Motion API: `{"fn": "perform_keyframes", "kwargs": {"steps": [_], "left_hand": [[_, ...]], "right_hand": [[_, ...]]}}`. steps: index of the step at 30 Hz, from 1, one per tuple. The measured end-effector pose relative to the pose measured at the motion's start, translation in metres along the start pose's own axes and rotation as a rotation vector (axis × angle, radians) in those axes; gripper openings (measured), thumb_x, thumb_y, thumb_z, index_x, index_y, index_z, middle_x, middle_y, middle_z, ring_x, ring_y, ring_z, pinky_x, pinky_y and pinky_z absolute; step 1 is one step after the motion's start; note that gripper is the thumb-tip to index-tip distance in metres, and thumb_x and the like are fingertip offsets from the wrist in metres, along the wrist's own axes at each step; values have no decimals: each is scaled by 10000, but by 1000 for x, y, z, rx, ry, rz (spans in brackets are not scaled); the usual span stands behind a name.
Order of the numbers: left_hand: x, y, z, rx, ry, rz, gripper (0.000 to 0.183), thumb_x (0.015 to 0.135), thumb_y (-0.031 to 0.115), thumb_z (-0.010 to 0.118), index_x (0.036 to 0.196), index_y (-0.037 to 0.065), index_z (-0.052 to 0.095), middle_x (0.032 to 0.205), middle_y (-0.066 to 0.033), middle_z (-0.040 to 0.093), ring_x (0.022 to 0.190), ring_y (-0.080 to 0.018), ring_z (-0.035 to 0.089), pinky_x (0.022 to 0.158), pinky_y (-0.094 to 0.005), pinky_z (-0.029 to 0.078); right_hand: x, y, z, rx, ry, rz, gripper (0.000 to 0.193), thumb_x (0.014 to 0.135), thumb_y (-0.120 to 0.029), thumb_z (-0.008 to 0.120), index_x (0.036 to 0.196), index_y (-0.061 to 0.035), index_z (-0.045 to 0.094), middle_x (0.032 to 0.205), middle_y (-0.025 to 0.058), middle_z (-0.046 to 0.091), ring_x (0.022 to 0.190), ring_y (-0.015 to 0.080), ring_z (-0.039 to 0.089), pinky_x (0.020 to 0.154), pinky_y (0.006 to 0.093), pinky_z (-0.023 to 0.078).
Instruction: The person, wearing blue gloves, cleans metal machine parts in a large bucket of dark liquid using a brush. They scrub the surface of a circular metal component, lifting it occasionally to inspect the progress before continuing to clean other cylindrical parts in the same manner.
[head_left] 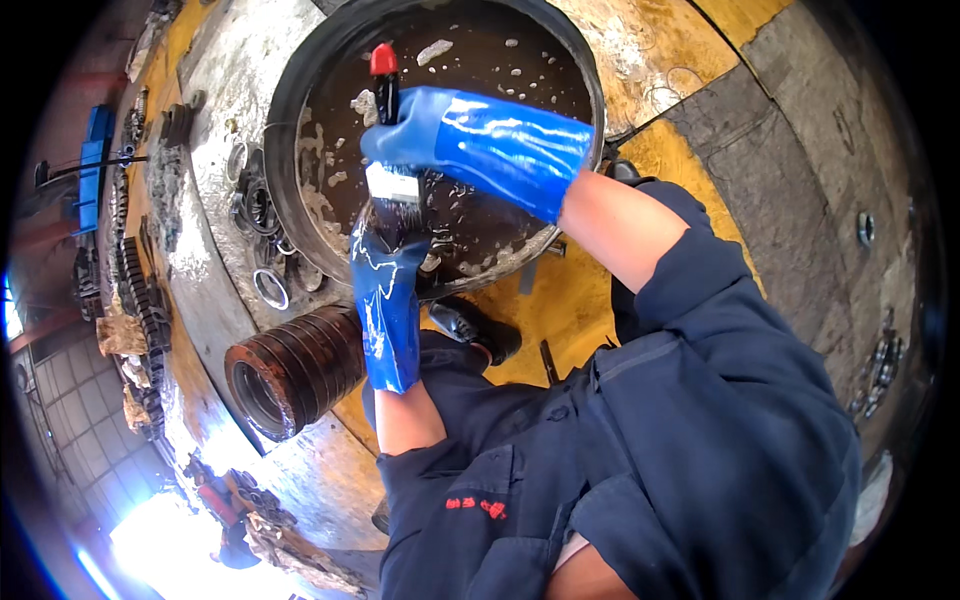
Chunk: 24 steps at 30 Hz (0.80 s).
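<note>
My right hand, in a long blue rubber glove, is closed around a paintbrush. The brush has a black handle with a red tip, and its bristles point down toward me. Below it my left hand, gloved the same way, closes around the bristle end; whether it also holds a small dark part there is hidden. Both hands are over the near left side of a large round black tub. Dark brown liquid with patches of foam fills the tub's bottom.
A rusty ribbed cylinder lies left of my left forearm. Loose metal rings and dark round parts sit beside the tub. My shoe is near its front rim. Glaring light shows at lower left; small parts lie far right.
</note>
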<state>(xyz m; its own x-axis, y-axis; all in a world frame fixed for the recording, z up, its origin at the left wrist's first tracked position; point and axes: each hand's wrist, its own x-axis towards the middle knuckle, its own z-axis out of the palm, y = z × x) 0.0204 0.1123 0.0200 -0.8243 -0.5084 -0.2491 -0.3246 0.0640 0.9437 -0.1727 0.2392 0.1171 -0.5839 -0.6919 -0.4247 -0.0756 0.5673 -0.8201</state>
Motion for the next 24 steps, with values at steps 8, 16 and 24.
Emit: {"fn": "perform_keyframes", "kwargs": {"steps": [8, 16, 24], "left_hand": [[19, 7, -3, 384, 98, 173, 764, 768, 198, 835, 1444, -56, 587, 1231, -146, 740, 1092, -209, 700, 986, -342, 543], [120, 51, 10, 829, -268, -275, 474, 867, 202, 812, 1270, -33, 723, 1076, -127, 781, 940, -187, 719, 862, -345, 565], [101, 129, 78, 1217, -331, -142, 277, 888, 225, 732, 1093, 55, 812, 1014, -122, 799, 875, -245, 752, 827, -376, 585]], "right_hand": [[98, 106, -24, 76, 222, 151, 513, 860, -535, 716, 1047, -69, 820, 1008, 171, 793, 954, 285, 744, 898, 400, 553], [93, 130, 1, 201, 273, 157, 465, 901, -343, 652, 1216, -19, 766, 1201, 279, 746, 1158, 424, 721, 1007, 459, 567], [71, 126, -20, 166, 143, 180, 442, 940, -360, 654, 1227, -41, 763, 1162, 244, 768, 1092, 407, 748, 951, 461, 591]]}}
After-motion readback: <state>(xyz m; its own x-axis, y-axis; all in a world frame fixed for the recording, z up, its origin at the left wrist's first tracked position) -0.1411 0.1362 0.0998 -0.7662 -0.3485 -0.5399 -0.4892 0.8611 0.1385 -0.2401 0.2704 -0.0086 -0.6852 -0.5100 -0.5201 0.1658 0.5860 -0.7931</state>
